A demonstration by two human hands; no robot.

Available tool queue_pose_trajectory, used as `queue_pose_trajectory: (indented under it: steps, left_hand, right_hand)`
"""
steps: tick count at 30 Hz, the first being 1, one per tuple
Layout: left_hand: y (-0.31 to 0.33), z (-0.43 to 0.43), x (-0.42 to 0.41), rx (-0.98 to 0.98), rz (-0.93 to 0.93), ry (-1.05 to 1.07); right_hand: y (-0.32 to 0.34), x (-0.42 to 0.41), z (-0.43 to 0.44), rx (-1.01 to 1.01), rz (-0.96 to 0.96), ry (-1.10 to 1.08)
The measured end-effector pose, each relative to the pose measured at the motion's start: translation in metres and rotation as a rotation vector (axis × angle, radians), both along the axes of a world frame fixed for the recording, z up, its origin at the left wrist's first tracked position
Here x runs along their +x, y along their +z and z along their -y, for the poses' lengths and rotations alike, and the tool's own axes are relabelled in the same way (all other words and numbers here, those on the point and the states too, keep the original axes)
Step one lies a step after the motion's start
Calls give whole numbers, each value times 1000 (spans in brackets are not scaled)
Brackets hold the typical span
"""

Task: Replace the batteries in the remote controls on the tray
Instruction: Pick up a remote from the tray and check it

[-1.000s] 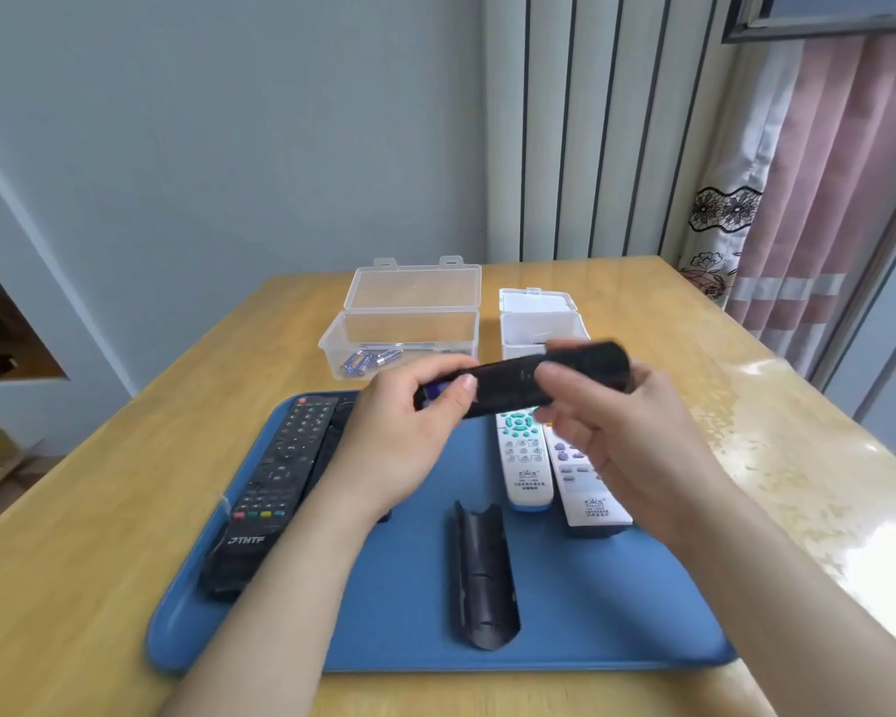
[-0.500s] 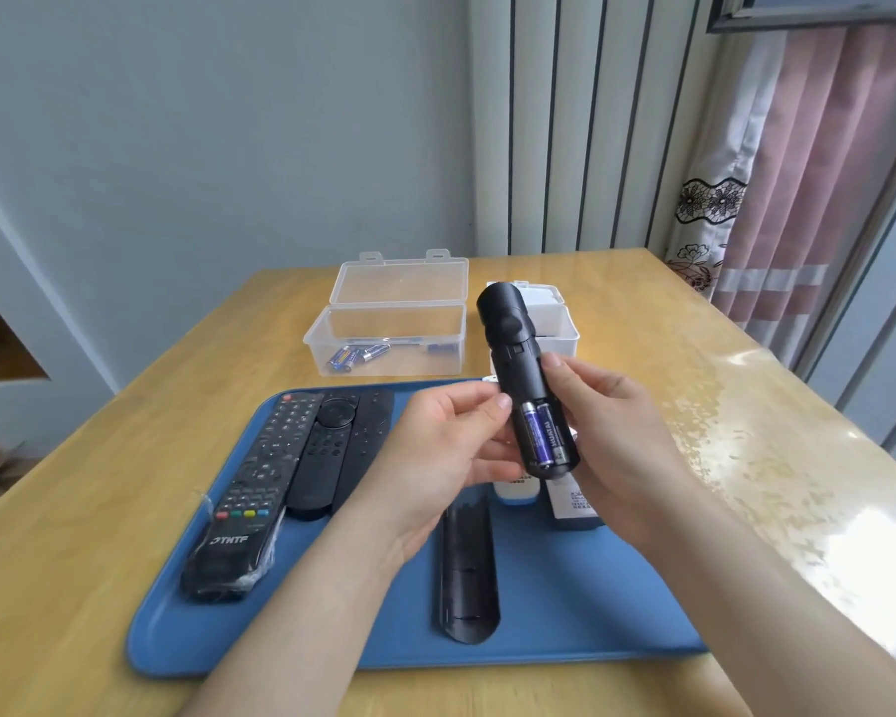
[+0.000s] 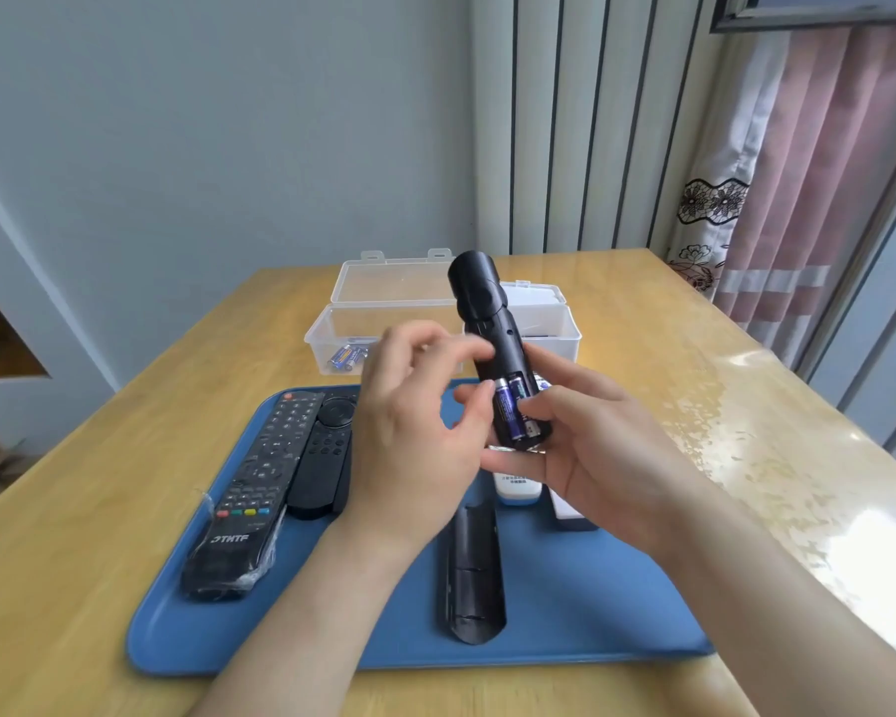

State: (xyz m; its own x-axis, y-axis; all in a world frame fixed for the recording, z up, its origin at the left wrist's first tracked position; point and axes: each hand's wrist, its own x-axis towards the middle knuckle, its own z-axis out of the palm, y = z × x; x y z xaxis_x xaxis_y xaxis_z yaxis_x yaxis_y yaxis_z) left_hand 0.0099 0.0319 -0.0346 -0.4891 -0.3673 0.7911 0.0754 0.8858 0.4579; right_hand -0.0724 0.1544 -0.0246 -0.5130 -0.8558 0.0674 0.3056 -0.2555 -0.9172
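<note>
Pale wall, ribbed panel, pink curtain (image 3: 823, 173) off beyond the right hand. Wooden table (image 3: 694, 406), glossy on the right-hand side. Blue tray (image 3: 565, 613) lies under both hands.

Right hand (image 3: 590, 447): fingers curled round the lower end of a black remote (image 3: 487, 323), held up above the tray, near upright and leaning slightly away from the person. Its back faces the person and the battery bay is uncovered. Two batteries (image 3: 510, 411) sit side by side in the bay, purple-blue wrappers.

Left hand (image 3: 409, 458): just left of the remote, thumb tip against the nearer battery. Other fingers loosely bent above, blurred, gripping nothing that shows.

Below and between the wrists: black battery cover (image 3: 471, 571), hollow side up, lying on the tray.

Left of the left hand: long black remote with coloured buttons (image 3: 249, 499) in clear wrap, and a shorter black remote (image 3: 324, 458) touching its side.

Under the right hand: end of a white remote (image 3: 518, 486), and the end of another remote (image 3: 570, 514) just beside it, both mostly hidden.

Beyond the hands, off the tray: open clear box (image 3: 384, 313) with loose batteries (image 3: 345, 357) inside. A second clear box (image 3: 554, 323) sits beside it, partly behind the held remote; contents not readable.
</note>
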Motion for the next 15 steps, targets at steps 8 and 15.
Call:
queue_pose_trajectory:
  steps: [8,15]
  left_hand:
    - [4,-1,5,-192,107,-147]
    - [7,-7,6,-81,192,-181]
  right_hand:
    - [-4,2,3,-25,40,-49]
    - [-5,2,3,-49,70,-95]
